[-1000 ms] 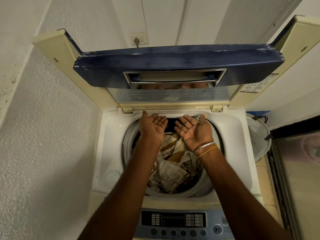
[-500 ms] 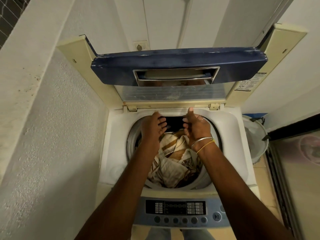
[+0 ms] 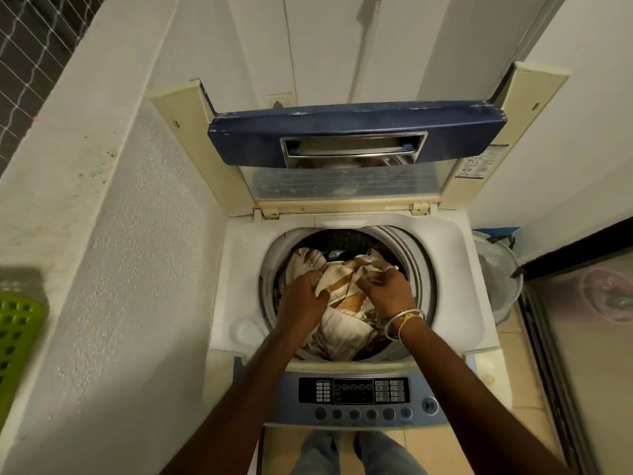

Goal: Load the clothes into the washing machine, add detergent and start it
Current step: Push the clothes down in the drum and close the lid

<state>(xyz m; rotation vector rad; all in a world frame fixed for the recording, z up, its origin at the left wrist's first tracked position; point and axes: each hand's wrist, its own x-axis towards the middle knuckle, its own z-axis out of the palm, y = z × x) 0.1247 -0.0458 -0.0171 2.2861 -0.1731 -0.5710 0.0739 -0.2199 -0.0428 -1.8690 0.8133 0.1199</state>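
A top-loading washing machine [image 3: 239, 255] stands in front of me with its blue-edged lid [image 3: 356, 132] folded up at the back. Cream and brown patterned clothes [image 3: 342, 323] fill the round drum. Both my hands are down in the drum on the cloth. My left hand [image 3: 303, 296] grips a fold of the clothes at the left of the pile. My right hand [image 3: 385, 286], with a ring and bangles at the wrist, pinches the cloth on the right. The control panel [image 3: 356, 395] with buttons lies at the near edge.
A white wall ledge [image 3: 68, 166] runs along the left, with a green basket [image 3: 17, 334] on it. A white bin [image 3: 496, 279] stands right of the machine, beside a steel appliance [image 3: 589, 337]. My feet show below the panel.
My hands were raised, palms up, at the back rim of the drum a second ago. They have since come down and taken hold of the clothes. The view has pulled back.
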